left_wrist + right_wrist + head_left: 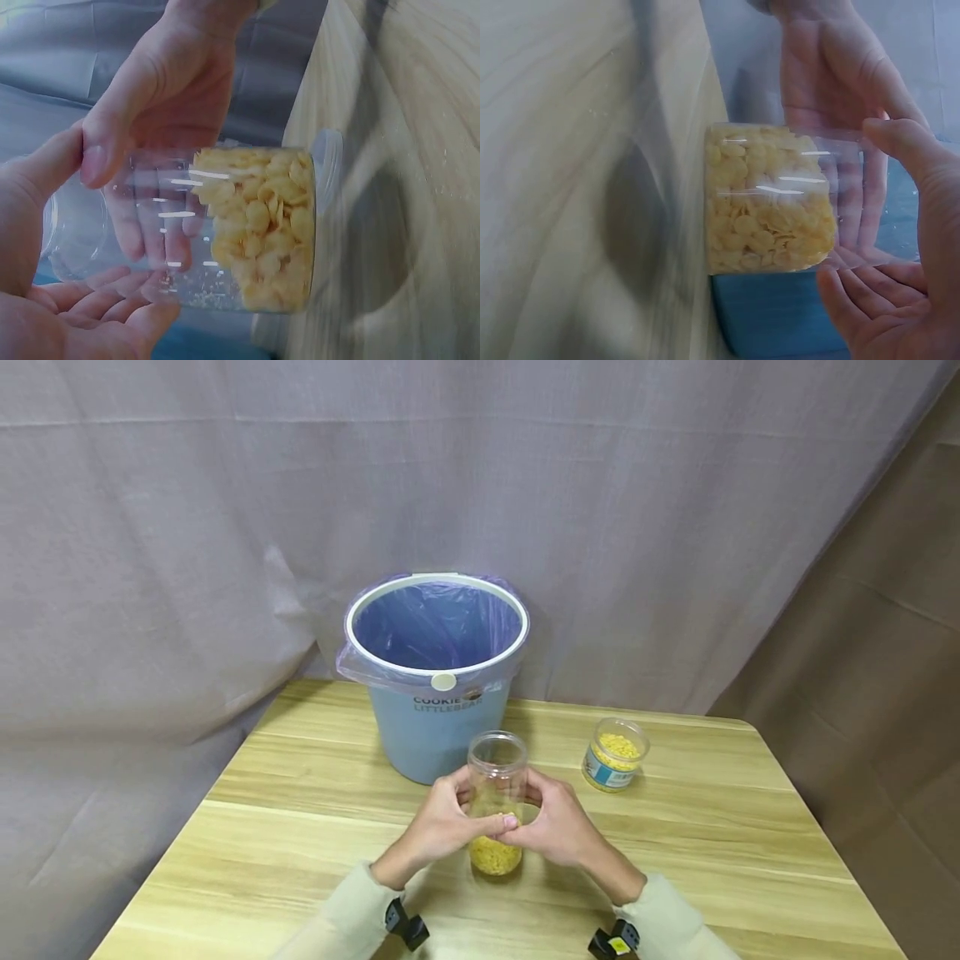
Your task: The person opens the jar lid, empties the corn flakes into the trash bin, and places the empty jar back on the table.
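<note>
Tall jar, head view: the clear jar (pixel 498 787), lidless and roughly upright, is between the hands, in front of the bucket and toward the counter's (pixel 300 810) near edge; yellow flakes (pixel 495 858) fill its lower part.
Hands, head view: left hand (pixel 442 820) and right hand (pixel 553 823) grip the jar from both sides, thumbs meeting across its front.
Bucket, head view: the blue bucket (pixel 442 739), lined with a thin bag (pixel 366 667), stands by the counter's far edge.
Small jar, head view: an open, labelled jar (pixel 611 771) of yellow flakes stands right of the bucket, toward the far right corner.
Jar base, left wrist view: its shadow (pixel 367 247) on the counter lies apart from the base.
Fingers, right wrist view: curled around the jar above most of the flakes.
</note>
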Motion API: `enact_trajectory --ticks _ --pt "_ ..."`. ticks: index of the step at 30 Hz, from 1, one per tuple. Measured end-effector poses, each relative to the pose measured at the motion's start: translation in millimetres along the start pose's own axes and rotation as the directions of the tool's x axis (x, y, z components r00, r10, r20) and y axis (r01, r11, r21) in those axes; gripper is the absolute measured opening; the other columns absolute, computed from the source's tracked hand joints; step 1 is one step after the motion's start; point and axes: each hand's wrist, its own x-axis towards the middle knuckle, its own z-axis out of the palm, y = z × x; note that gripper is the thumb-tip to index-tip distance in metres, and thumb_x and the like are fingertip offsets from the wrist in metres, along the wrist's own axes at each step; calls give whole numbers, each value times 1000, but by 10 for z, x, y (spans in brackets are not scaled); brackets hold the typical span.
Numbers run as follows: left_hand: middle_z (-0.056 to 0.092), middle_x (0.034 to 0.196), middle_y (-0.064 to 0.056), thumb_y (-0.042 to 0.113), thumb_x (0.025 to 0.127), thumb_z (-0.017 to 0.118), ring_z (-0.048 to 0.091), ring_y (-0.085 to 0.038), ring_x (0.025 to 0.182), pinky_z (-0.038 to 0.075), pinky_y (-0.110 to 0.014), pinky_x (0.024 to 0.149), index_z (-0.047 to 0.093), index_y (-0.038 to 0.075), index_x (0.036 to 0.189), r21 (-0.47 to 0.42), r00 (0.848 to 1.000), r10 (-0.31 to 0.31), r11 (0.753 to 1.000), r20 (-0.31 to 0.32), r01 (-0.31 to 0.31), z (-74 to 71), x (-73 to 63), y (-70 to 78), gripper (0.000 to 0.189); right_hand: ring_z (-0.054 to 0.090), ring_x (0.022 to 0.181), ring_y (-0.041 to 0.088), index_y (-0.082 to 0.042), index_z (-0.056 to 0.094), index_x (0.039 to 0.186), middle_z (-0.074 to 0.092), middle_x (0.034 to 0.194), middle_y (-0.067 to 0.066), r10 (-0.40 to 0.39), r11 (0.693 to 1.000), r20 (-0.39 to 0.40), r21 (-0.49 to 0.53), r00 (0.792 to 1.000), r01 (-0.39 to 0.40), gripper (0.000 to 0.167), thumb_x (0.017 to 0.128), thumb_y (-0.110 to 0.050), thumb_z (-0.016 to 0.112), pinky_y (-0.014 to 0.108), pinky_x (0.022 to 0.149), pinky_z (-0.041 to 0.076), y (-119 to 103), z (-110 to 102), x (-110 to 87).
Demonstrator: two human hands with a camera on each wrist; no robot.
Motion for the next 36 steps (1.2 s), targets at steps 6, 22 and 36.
enact_trajectory --ticks 6,22,36 --pt "67 146 -6 26 84 89 64 -28 135 48 -49 119 59 14 147 92 999 4 996 46 -8 -71 -60 29 71 74 119 24 -16 65 138 77 127 5 50 999 21 3 999 -50 77 71 -34 98 38 106 59 -21 -26 -28" --pt "52 160 -19 34 90 83 50 -41 149 36 -59 125 45 0 156 435 1000 -11 900 -13 16 -600 -415 -26 84 73 120 30 -18 69 125 78 125 1 53 997 -3 -58 999 -53 63 73 -41 97 37 105 60 116 -284 -109" --pt "54 155 -27 33 107 61 52 -46 144 42 -64 119 45 -5 155 738 981 105 673 -161 49 -1577 -642 557 63 74 119 38 -11 70 122 77 124 9 12 978 -54 -207 998 -23 61 75 -39 96 53 102 60 -17 -839 -58"
